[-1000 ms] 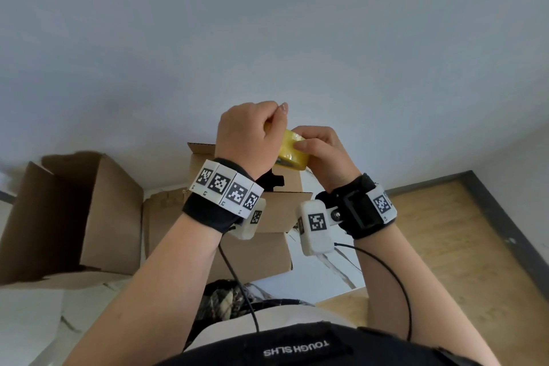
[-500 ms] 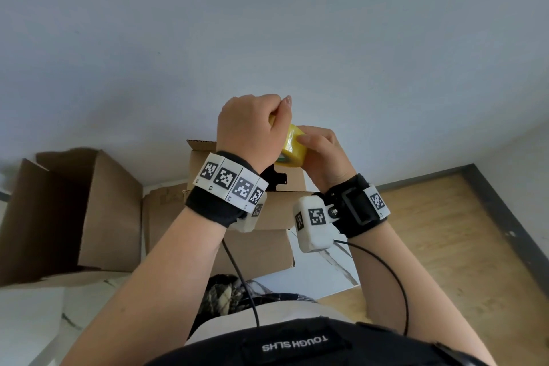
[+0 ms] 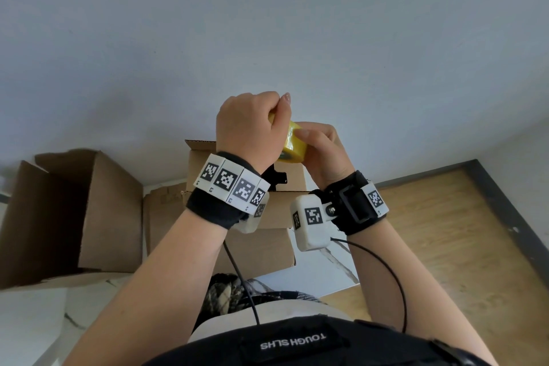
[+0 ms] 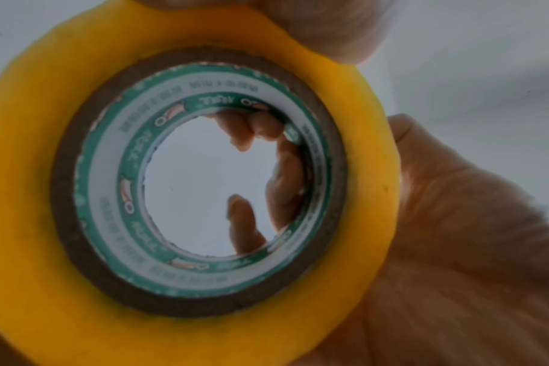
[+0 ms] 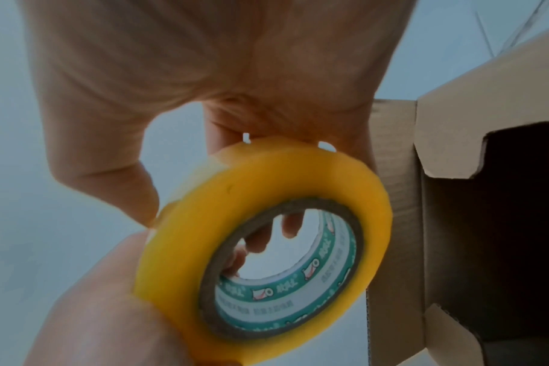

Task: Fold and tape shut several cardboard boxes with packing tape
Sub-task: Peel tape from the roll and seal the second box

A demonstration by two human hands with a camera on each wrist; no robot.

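Note:
A yellow packing tape roll [image 3: 292, 142] with a brown core is held up in front of the wall, above the boxes. My left hand [image 3: 276, 116] grips its upper left rim with curled fingers. My right hand [image 3: 306, 140] holds the right side, thumb pressed on the outer winding. The left wrist view is filled by the tape roll [image 4: 47, 222], with fingers [image 4: 286, 178] showing through the core. In the right wrist view the tape roll [image 5: 267, 198] hangs under my right palm, and an open cardboard box [image 5: 455, 123] stands just to its right.
A large open cardboard box [image 3: 113, 211] lies on its side at the left. Smaller brown boxes [image 3: 267, 246] are stacked behind my wrists on a white marbled surface [image 3: 320, 273]. Wooden floor [image 3: 445, 246] and a dark baseboard [image 3: 505, 202] lie to the right.
Both hands have lifted the tape roll slightly and tilted it a little. The grip of both hands looks the same.

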